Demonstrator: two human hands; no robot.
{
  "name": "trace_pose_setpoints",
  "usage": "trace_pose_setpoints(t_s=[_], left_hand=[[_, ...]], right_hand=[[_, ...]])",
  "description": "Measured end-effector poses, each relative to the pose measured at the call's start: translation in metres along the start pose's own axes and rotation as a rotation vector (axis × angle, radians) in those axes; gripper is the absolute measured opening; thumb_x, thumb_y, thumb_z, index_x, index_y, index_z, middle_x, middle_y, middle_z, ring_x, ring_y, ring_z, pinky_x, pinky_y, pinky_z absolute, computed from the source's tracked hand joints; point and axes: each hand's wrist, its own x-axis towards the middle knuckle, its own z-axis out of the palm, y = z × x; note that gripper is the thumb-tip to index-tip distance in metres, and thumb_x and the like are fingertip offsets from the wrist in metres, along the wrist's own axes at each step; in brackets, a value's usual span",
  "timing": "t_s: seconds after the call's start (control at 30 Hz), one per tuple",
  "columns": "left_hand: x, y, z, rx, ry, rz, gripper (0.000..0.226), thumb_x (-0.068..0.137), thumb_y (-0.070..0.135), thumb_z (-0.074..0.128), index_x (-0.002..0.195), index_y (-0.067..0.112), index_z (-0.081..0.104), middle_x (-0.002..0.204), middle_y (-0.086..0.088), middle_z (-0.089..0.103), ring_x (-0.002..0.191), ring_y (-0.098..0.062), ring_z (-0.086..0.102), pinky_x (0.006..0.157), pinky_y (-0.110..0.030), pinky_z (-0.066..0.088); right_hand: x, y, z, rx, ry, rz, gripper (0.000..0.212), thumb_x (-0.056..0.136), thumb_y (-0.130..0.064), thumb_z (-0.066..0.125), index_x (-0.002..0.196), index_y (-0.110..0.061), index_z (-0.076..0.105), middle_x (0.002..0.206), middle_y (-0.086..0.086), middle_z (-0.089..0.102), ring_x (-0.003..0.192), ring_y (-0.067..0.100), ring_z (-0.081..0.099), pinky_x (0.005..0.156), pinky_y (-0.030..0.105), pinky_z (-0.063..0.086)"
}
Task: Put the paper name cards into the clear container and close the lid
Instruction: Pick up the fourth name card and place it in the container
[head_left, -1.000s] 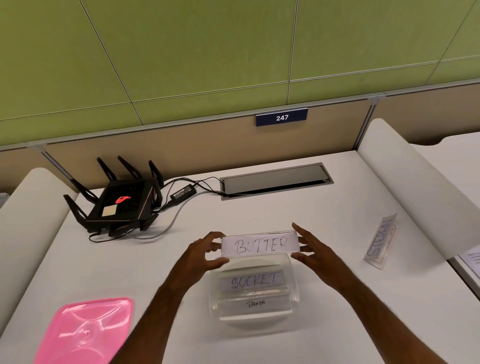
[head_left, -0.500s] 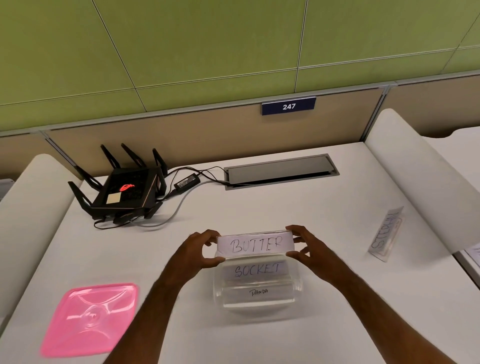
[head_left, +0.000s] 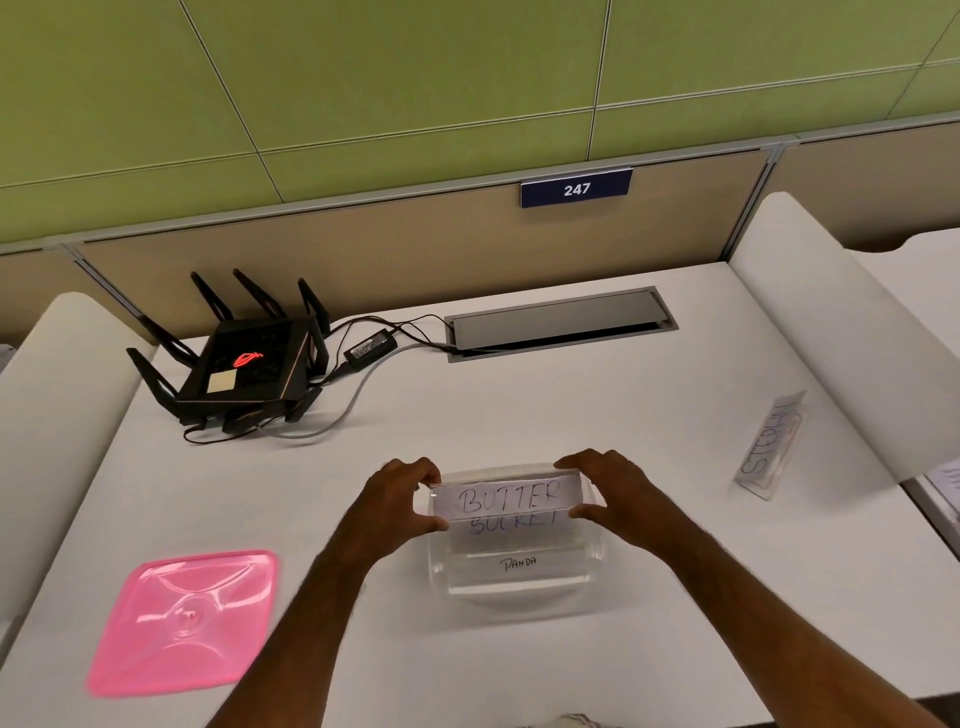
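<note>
- Head view shows your left hand (head_left: 397, 501) and right hand (head_left: 615, 496) pinching the two short ends of the BUTTER card (head_left: 506, 499), thumb and fingers pressed together on each end.
- You hold that card over the far half of the clear container (head_left: 592, 558), its long axis running left to right, parallel to the near edge of the tabletop (head_left: 597, 410), with the lettering facing you.
- Inside the container, the SOCKET card (head_left: 514, 524) sits just behind the BUTTER card and is partly covered by it; the PANDA card (head_left: 518, 563) lies nearer you. Both run the same left-to-right way.
- The container stands near the middle of the tabletop's near edge, with bare surface on all sides of it.
- The pink lid (head_left: 182, 621) lies flat toward the near left corner, well apart from the container.
- One more name card (head_left: 771, 447) rests near the right edge, its long axis running roughly front to back.
- A black router (head_left: 244, 364) with its cables occupies the far left corner, and a cable hatch (head_left: 561, 322) lies along the far edge.
- Open tabletop lies between the container and both of those.
</note>
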Motion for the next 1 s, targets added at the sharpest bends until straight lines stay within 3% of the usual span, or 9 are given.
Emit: trace_pose_setpoints(t_s=[0.2, 0.43, 0.63, 0.73, 0.87, 1.0], left_hand=[[0.005, 0.002, 0.003, 0.105, 0.021, 0.052, 0.059, 0.058, 0.044, 0.094, 0.111, 0.031, 0.071, 0.1, 0.025, 0.062, 0.097, -0.007, 0.051, 0.09, -0.032, 0.04], [0.012, 0.005, 0.012, 0.274, 0.013, 0.103, 0.053, 0.054, 0.05, 0.092, 0.098, 0.027, 0.074, 0.095, 0.015, 0.072, 0.093, -0.017, 0.055, 0.077, -0.035, 0.031], [0.016, 0.008, 0.026, 0.393, 0.001, 0.094, 0.043, 0.07, 0.049, 0.083, 0.106, 0.028, 0.072, 0.103, 0.012, 0.071, 0.098, -0.017, 0.058, 0.079, -0.031, 0.024], [0.017, 0.012, 0.031, 0.434, -0.032, 0.074, 0.034, 0.08, 0.045, 0.076, 0.109, 0.027, 0.073, 0.105, 0.009, 0.071, 0.101, -0.018, 0.061, 0.087, -0.033, 0.029], [0.02, 0.018, 0.037, 0.492, -0.07, 0.041, 0.024, 0.088, 0.043, 0.066, 0.1, 0.025, 0.077, 0.098, 0.002, 0.075, 0.094, -0.021, 0.063, 0.085, -0.035, 0.032], [0.021, 0.021, 0.043, 0.582, -0.12, 0.022, 0.024, 0.093, 0.041, 0.057, 0.085, 0.024, 0.072, 0.086, 0.001, 0.072, 0.086, -0.021, 0.062, 0.076, -0.033, 0.02]], right_hand=[[0.001, 0.003, 0.011, -0.168, 0.036, -0.017, 0.059, 0.077, -0.048, 0.08, 0.128, -0.037, 0.053, 0.121, -0.023, 0.056, 0.099, 0.009, 0.049, 0.084, 0.031, 0.03], [0.008, 0.003, 0.013, -0.272, 0.033, 0.034, 0.052, 0.071, -0.048, 0.082, 0.115, -0.039, 0.054, 0.105, -0.02, 0.059, 0.088, 0.01, 0.057, 0.085, 0.036, 0.035], [0.012, 0.002, 0.013, -0.272, 0.058, 0.023, 0.036, 0.08, -0.038, 0.08, 0.112, -0.029, 0.066, 0.105, -0.014, 0.069, 0.086, 0.014, 0.069, 0.085, 0.038, 0.031], [0.013, 0.002, 0.015, -0.346, 0.044, 0.004, 0.033, 0.086, -0.039, 0.075, 0.117, -0.027, 0.069, 0.114, -0.013, 0.071, 0.09, 0.015, 0.071, 0.088, 0.039, 0.033], [0.018, 0.004, 0.019, -0.459, 0.01, -0.01, 0.032, 0.093, -0.037, 0.066, 0.124, -0.027, 0.07, 0.119, -0.01, 0.071, 0.09, 0.018, 0.071, 0.09, 0.04, 0.035], [0.023, 0.002, 0.022, -0.555, -0.05, 0.008, 0.03, 0.099, -0.033, 0.057, 0.126, -0.028, 0.068, 0.119, -0.007, 0.072, 0.094, 0.021, 0.071, 0.091, 0.039, 0.032]])
